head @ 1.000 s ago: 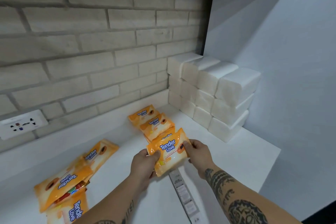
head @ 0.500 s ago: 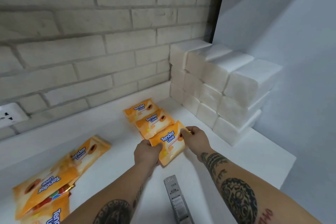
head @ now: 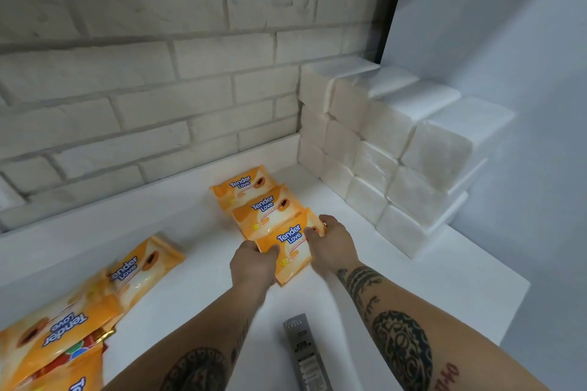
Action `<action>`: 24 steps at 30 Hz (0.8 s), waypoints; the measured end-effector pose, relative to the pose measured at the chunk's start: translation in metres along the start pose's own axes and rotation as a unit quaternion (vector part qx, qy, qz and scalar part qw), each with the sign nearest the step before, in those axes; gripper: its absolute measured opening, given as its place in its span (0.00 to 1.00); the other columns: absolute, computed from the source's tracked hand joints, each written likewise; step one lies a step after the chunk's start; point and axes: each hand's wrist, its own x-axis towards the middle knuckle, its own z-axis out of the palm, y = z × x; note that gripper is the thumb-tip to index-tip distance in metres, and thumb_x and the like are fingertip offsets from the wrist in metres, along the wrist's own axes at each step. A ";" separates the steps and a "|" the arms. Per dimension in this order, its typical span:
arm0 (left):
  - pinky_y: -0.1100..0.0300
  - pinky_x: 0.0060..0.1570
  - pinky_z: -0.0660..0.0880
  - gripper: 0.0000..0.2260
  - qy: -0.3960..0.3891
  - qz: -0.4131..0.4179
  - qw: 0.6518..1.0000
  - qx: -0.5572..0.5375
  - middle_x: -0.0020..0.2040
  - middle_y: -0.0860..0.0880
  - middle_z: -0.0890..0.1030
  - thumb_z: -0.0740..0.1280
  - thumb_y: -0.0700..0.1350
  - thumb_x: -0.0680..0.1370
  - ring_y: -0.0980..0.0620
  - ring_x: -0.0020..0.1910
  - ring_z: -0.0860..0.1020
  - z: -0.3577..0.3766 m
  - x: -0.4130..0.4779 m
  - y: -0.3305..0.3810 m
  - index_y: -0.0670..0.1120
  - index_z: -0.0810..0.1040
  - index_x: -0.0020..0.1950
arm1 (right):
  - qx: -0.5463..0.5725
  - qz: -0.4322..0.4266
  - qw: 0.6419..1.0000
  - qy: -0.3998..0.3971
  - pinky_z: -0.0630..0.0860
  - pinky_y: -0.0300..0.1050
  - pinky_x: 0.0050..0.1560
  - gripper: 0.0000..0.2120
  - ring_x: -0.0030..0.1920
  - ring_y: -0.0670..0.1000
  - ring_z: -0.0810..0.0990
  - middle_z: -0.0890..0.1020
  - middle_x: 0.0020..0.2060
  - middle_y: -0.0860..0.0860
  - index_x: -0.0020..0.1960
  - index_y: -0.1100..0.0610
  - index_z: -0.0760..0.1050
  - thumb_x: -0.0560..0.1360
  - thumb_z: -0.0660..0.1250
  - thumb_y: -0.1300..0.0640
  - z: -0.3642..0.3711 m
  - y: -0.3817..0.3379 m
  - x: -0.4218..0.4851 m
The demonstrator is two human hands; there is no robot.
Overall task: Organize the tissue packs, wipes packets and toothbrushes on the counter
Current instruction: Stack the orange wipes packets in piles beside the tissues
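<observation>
On the bench [head: 413, 282], the left hand [head: 254, 267] and right hand [head: 333, 244] are pinching a wipes packet [head: 290, 241] overlapping two laid packets [head: 244, 184]; stacked tissue packs [head: 381, 152] are standing just right, loose packets [head: 143, 267] lying left.

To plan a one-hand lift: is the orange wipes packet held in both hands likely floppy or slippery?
Probably floppy: the wipes packet looks like a soft, puffy pouch. Its glossy film may slip. Lying flat, it should not roll.

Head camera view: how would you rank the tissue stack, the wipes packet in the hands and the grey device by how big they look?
1. tissue stack, clearly largest.
2. held wipes packet and grey device: these look alike. The device is nearer and cut off, so unranked.
</observation>
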 end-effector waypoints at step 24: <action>0.56 0.42 0.81 0.16 0.049 0.017 0.997 0.052 0.38 0.47 0.84 0.70 0.58 0.76 0.47 0.36 0.83 -0.052 -0.010 -0.004 0.44 0.80 0.45 | -0.013 -0.019 1.000 0.011 0.69 0.58 0.73 0.26 0.72 0.58 0.72 0.72 0.73 0.57 0.77 0.57 0.69 0.82 0.65 0.48 -0.015 -0.011 -0.038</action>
